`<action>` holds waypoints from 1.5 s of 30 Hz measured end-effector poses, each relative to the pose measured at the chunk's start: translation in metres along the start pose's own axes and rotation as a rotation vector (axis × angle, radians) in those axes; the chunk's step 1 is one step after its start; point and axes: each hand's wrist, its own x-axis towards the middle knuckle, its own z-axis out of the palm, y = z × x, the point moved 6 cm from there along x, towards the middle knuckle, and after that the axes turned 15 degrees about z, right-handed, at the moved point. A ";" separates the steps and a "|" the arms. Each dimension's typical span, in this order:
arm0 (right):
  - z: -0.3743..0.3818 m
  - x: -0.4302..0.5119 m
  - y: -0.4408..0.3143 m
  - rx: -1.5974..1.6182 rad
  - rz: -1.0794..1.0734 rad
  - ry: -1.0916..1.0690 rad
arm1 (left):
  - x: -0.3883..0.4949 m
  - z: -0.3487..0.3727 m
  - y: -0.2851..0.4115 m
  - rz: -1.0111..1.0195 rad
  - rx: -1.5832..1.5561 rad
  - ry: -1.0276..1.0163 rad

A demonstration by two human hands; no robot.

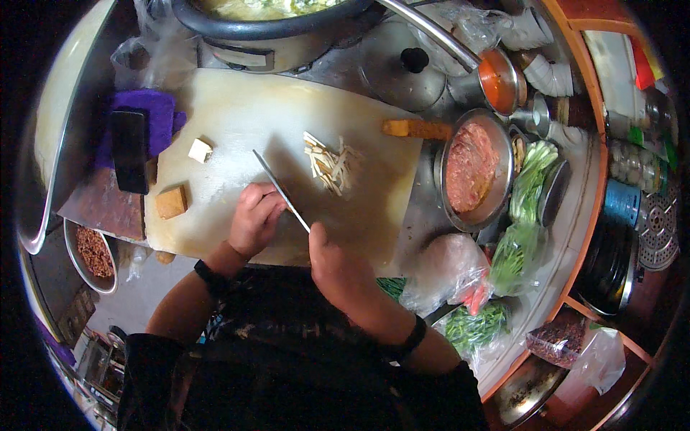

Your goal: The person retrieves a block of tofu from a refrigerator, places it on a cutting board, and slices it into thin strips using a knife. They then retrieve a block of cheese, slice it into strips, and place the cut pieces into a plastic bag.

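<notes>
My right hand (326,258) is closed around the handle end of a knife (281,191), whose blade slants up to the left over the white cutting board (242,102). Beside the blade my left hand (256,218) has its fingers curled on a small brownish piece, mostly hidden by fingers and blade. To the right of the blade lies a loose pile of thin pale strips (330,164) with brown edges. At the board's left are a small white block (200,150) and a tan block, probably tofu (171,202). Another brown block (415,129) lies by the board's right edge.
A steel bowl of minced meat (473,167) stands right of the board, with bagged greens (518,258) beyond. At the back are a large pot (269,48) and a lid (401,75). A black phone (129,151) lies on purple cloth (161,105) at the left.
</notes>
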 end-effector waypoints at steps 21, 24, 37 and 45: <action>-0.021 -0.002 -0.012 0.072 -0.073 -0.003 | -0.004 -0.002 -0.002 -0.023 -0.044 0.004; -0.010 0.007 -0.011 0.045 -0.044 -0.028 | -0.005 -0.001 -0.006 -0.019 -0.069 -0.004; 0.036 0.030 0.002 0.247 -0.058 0.133 | -0.006 -0.002 -0.001 0.006 -0.055 0.037; 0.030 0.021 -0.012 0.176 -0.022 0.101 | -0.007 -0.003 0.003 0.004 -0.040 0.031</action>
